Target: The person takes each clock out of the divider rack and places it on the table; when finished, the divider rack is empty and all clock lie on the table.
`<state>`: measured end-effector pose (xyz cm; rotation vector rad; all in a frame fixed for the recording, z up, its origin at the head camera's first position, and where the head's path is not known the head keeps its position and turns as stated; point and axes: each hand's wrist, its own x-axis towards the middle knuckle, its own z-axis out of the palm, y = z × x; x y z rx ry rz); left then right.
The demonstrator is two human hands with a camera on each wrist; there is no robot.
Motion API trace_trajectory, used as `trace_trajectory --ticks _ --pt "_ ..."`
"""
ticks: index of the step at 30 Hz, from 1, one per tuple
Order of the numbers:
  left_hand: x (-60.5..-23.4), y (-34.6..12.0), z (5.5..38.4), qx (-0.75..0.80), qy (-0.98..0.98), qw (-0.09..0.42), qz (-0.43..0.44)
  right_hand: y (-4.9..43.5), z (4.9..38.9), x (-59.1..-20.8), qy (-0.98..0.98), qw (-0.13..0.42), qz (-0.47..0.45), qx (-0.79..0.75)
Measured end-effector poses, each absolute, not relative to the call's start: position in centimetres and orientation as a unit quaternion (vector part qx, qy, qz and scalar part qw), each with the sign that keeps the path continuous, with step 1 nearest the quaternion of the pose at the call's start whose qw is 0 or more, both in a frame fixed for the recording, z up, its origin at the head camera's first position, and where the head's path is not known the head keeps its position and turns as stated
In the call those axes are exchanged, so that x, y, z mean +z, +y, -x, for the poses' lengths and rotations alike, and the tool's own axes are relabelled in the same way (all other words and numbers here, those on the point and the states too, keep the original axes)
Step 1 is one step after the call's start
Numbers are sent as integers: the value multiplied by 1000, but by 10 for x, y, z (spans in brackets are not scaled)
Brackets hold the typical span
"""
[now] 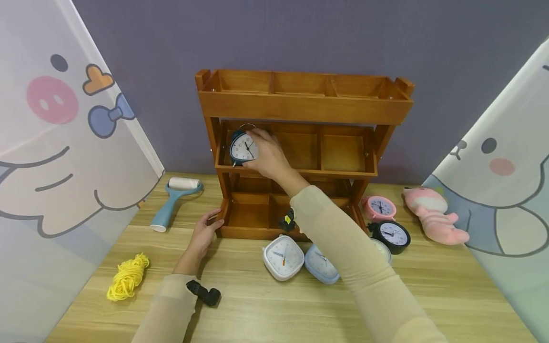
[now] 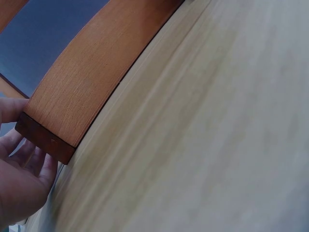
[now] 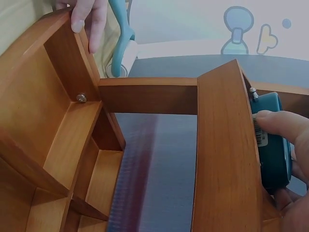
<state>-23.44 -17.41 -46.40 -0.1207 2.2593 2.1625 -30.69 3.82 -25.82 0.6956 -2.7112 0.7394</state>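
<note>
In the head view a dark teal alarm clock with a white dial and wire handle stands in the left compartment of the rack's middle tier. My right hand grips it from the right side. Up close in the right wrist view, the thumb presses the teal casing near a barcode label, with fingers curled below. Down at the bottom tier, my left hand holds the front left corner of the wooden rack. The left wrist view has its fingers around the end of the brown side board.
In front of the rack lie a white clock and a blue clock. Pink and black clocks and a pink plush toy sit right. Leftward are a lint roller and yellow cord.
</note>
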Motion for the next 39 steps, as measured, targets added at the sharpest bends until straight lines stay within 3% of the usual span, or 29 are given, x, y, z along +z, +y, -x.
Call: trace_trajectory --ticks 17,28,39 --pt "-464 -173 233 691 722 9 41 44 278 -248 -907 174 -261 282" --pt "-460 -174 232 697 716 14 44 59 239 -244 -884 173 -303 310" --pt "-461 -173 236 697 715 14 47 77 208 -270 -875 157 -331 316"
